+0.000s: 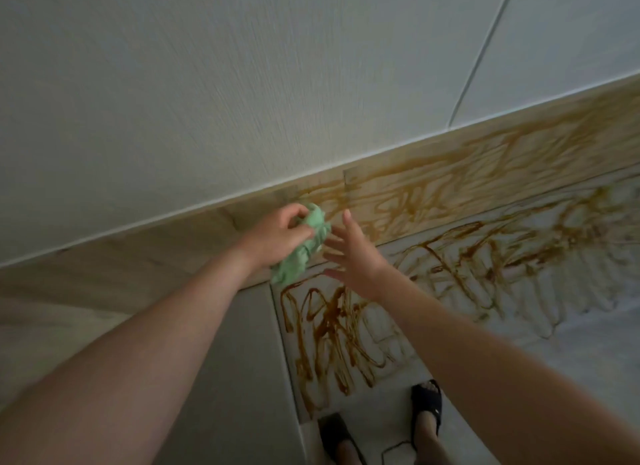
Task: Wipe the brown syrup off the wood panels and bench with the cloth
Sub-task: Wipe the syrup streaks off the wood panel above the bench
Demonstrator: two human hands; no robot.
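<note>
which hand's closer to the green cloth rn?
Left. The left hand grips the green cloth; the right hand is open just right of it, fingers spread.

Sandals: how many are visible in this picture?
2. The left sandal is at the bottom edge; the right sandal is beside it, slightly further forward. None seems hidden.
</note>
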